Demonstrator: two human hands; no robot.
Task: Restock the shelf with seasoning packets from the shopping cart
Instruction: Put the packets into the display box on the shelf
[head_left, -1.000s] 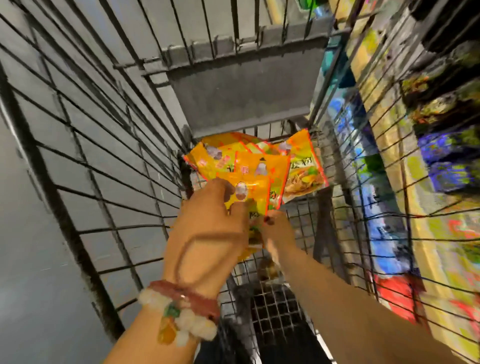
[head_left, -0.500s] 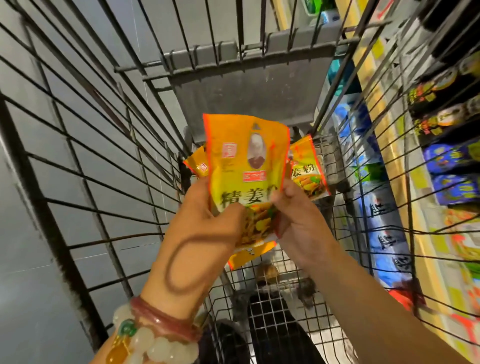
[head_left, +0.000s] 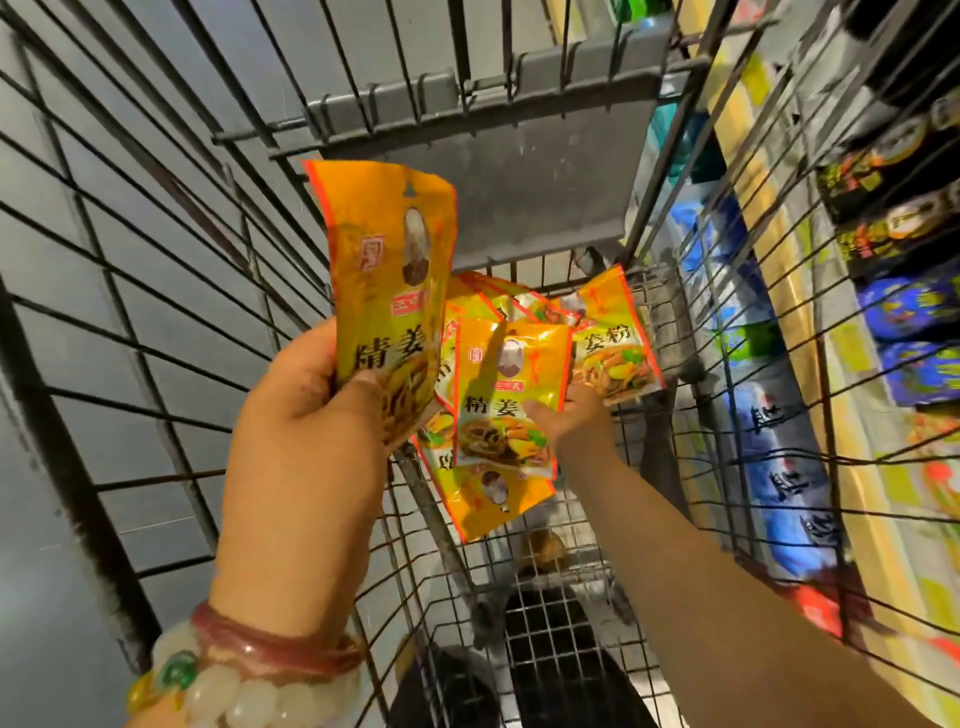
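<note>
I look down into a wire shopping cart. My left hand grips one orange-yellow seasoning packet by its lower end and holds it upright above the cart floor. To its right, my right hand reaches into a pile of several matching packets. Its thumb lies on the front packet and its fingers are hidden behind it, so it pinches that packet. More packets fan out behind and below.
The cart's grey fold-down seat flap stands at the far end. Store shelves with blue, black and yellow packaged goods run along the right, beyond the cart's wire side. Grey floor lies to the left.
My left hand has lifted one packet up and to the left, away from the pile. My right hand has let go of it and dropped onto another packet in the pile.
</note>
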